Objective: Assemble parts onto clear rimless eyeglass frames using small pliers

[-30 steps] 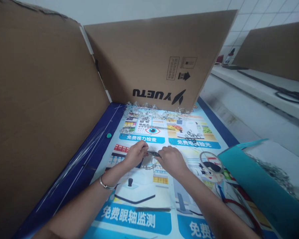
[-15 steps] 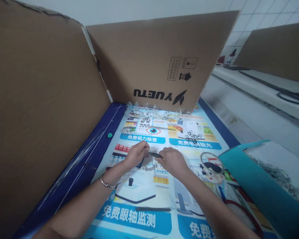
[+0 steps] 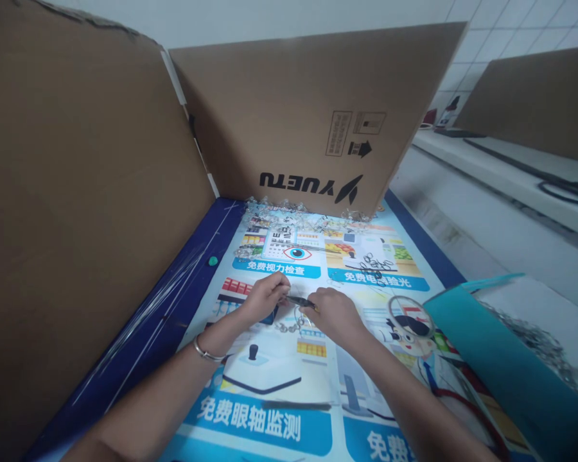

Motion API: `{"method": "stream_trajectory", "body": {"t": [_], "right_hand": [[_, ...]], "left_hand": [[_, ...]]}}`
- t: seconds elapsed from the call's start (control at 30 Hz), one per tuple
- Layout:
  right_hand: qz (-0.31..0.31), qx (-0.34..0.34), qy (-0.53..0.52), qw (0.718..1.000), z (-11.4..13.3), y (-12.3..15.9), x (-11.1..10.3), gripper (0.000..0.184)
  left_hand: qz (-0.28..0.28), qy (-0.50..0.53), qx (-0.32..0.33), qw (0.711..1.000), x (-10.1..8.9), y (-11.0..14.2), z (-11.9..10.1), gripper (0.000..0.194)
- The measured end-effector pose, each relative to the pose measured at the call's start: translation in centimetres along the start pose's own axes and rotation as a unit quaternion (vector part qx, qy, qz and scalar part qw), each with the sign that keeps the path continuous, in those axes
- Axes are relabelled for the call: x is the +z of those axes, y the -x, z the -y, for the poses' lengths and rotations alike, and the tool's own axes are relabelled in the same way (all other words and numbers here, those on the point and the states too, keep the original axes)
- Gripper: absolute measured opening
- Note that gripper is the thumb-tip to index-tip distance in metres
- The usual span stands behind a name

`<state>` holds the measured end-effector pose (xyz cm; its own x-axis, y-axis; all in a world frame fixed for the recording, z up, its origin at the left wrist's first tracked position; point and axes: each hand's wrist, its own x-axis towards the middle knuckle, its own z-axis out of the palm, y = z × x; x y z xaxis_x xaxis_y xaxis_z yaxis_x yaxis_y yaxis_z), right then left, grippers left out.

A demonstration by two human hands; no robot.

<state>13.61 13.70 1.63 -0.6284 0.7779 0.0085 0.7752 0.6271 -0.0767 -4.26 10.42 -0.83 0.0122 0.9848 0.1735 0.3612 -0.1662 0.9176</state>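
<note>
My right hand (image 3: pixel 336 312) is closed around a pair of pliers (image 3: pixel 299 301), whose dark jaws point left. At the jaw tips, my left hand (image 3: pixel 268 297) is closed in a pinch; the small piece between its fingertips is too hidden to make out. Below the pliers, a short string of clear, shiny links (image 3: pixel 287 328) curves between my hands. I cannot tell whether it joins what the left fingers pinch.
Cardboard panels (image 3: pixel 289 115) stand at the back and left. Clear beaded pieces (image 3: pixel 313 220) line the back panel's foot. Dark rings (image 3: pixel 376 263) lie behind my right hand. Straight wires (image 3: pixel 161 301) lie at left. A teal box (image 3: pixel 505 359) at right holds tangled metal pieces (image 3: pixel 530 337).
Both hands keep almost the same place and grip. The pliers' jaws tilt slightly, and the whole view shifts a little.
</note>
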Motion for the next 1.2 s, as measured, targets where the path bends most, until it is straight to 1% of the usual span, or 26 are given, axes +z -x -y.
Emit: {"method": "stream_trajectory", "body": {"t": [0.37, 0.57, 0.77, 0.97, 1.03, 1.13, 1.2], "right_hand": [[0.065, 0.017, -0.020, 0.998, 0.1, 0.1, -0.8, 0.031], [0.029, 0.009, -0.007, 1.000, 0.1, 0.1, -0.4, 0.027], [-0.003, 0.002, -0.004, 1.000, 0.3, -0.1, 0.1, 0.027], [-0.033, 0.009, -0.004, 0.999, 0.4, 0.0, 0.2, 0.026], [-0.040, 0.008, -0.001, 0.999, 0.5, 0.0, 0.2, 0.025], [-0.046, 0.001, -0.002, 0.999, 0.7, 0.1, 0.2, 0.023], [-0.048, -0.003, -0.007, 0.999, 0.8, 0.2, 0.3, 0.022]], "left_hand": [[0.019, -0.040, 0.029, 0.999, -0.2, 0.2, -0.3, 0.011], [0.011, -0.032, 0.031, 0.999, -0.1, 0.1, -0.1, 0.011], [0.005, 0.077, -0.007, 0.997, 0.0, -0.2, 0.9, 0.011], [0.008, 0.144, -0.040, 0.989, -0.3, -0.5, 0.6, 0.012], [0.004, 0.128, -0.022, 0.992, -0.5, -0.6, 0.6, 0.012], [-0.008, 0.078, 0.024, 0.997, -0.6, -0.7, 0.6, 0.012], [-0.005, 0.069, 0.035, 0.997, -0.7, -0.7, 0.6, 0.012]]}}
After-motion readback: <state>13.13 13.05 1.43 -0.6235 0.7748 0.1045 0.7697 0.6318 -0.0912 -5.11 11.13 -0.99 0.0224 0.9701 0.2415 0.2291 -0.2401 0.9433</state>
